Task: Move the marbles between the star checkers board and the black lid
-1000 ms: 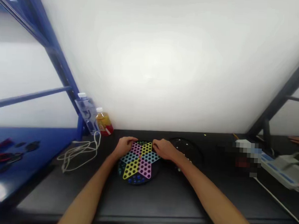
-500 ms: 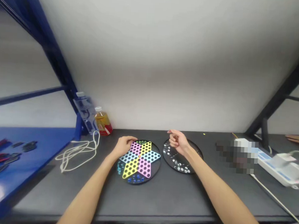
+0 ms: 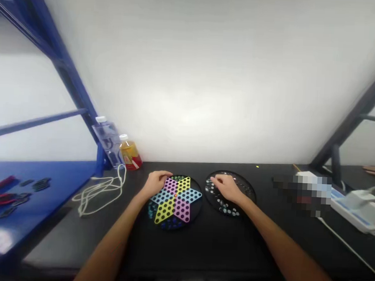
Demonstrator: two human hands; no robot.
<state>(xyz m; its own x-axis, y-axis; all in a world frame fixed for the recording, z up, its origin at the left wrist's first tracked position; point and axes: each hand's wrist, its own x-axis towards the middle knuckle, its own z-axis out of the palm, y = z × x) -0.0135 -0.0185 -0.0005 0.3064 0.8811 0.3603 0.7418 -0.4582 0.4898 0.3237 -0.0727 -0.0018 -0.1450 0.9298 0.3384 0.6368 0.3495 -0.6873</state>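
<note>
A round Chinese checkers board [image 3: 175,198] with a star of pink, yellow and blue triangles lies on the dark table. My left hand [image 3: 156,183] rests on its upper left rim, fingers curled against the edge. To the right lies a round black tray [image 3: 246,189] holding several small marbles [image 3: 225,208]. My right hand [image 3: 226,188] lies palm down in this tray, fingers bent over the marbles at its left side. What those fingers hold, if anything, is hidden.
A clear water bottle [image 3: 107,141] and an orange drink bottle [image 3: 129,152] stand at the back left by a blue shelf post. A white cord [image 3: 98,190] lies coiled to the left. A white power strip [image 3: 356,208] sits at the right.
My right hand left the board's upper right, rose pinched above the black tray, and now has come down into the tray. My left hand stayed on the board's rim.
</note>
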